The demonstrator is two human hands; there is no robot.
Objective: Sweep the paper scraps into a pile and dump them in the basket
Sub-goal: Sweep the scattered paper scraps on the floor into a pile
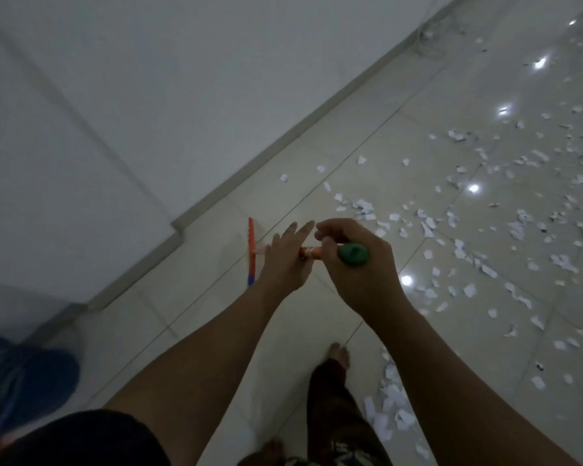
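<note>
I look down the length of a broom whose orange head (250, 250) rests on the tiled floor near the wall. My right hand (357, 264) grips the top of the handle just below its green end cap (352, 254). My left hand (285, 255) lies against the handle lower down with its fingers straight. White paper scraps (485, 230) are scattered over the floor to the right, and a small cluster of scraps (396, 405) lies by my right foot. No basket is in view.
A white wall with a grey skirting board (283, 142) runs diagonally on the left. A blurred blue object (24, 381) sits at the lower left. My bare feet (339, 356) stand on the glossy tiles, which reflect ceiling lights.
</note>
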